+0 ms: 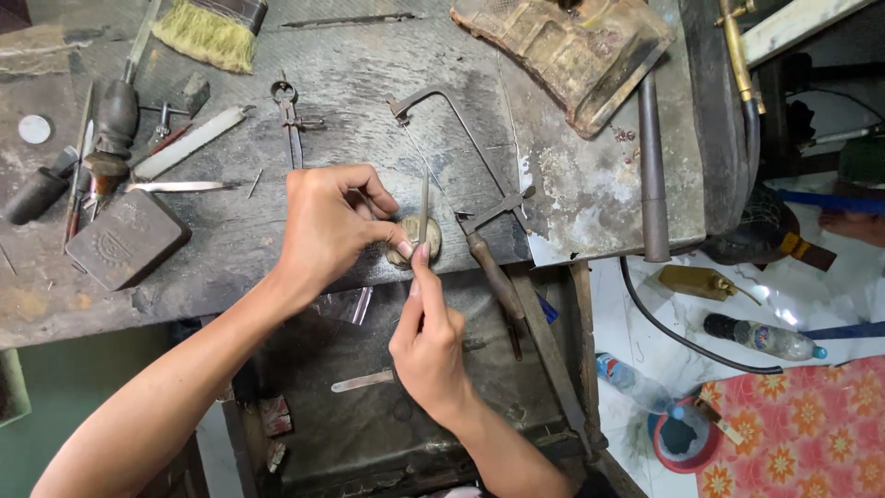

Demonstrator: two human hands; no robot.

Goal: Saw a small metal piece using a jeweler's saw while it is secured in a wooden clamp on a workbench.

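- Spanning most of the view, the dark worn surface (pixel 277 240) carries scattered tools; below its front edge sits an open drawer (pixel 369 424), which holds a flat metal strip (pixel 361 380) and small scraps.
- Lying just right of the hands, a frame saw (pixel 466 175) points its wooden handle toward the drawer.
- Left hand (pixel 327 226): its grip is clenched on a small rounded, tan workpiece (pixel 415 242), pressed against the surface's front edge.
- Right hand (pixel 429 346): grip grasping a thin file (pixel 424 207), held nearly upright with its tip against the workpiece.
- Risk, as I judge it: the file could skid off the rounded piece into the left fingertips, since they pinch right beside the contact point.
- A loosened pinch could drop the workpiece into the drawer.
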